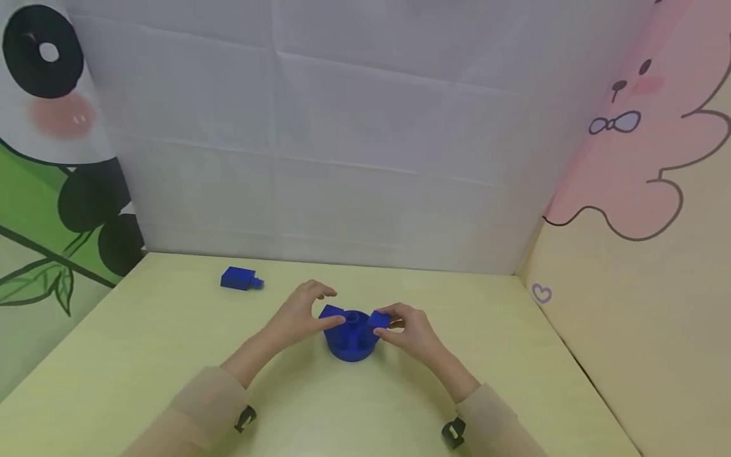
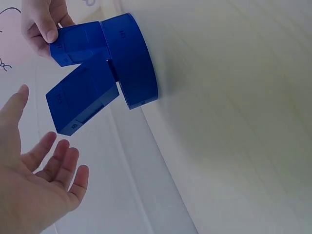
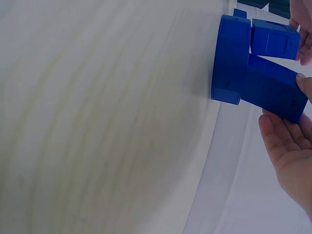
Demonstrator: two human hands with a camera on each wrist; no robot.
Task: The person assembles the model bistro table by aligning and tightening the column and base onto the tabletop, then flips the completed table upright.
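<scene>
A round blue base (image 1: 351, 353) stands on the table in front of me, a short hollow post at its middle. Two blue blocks lean outward from it. My right hand (image 1: 415, 331) pinches the right block (image 3: 275, 87) by its upper end, thumb on one side and fingers on the other, while the block's lower end meets the base. Beside the left block (image 2: 83, 97), my left hand (image 1: 298, 318) has its thumb and fingers spread apart; a gap shows between them and the block in the left wrist view.
Farther back on the left lies another blue block (image 1: 237, 278) with a narrow stepped plug at one end. A white cloth wall (image 1: 365, 158) rises behind the pale yellow table (image 1: 143, 343). Printed side panels flank the table, with a pink bear (image 1: 634, 158) at right.
</scene>
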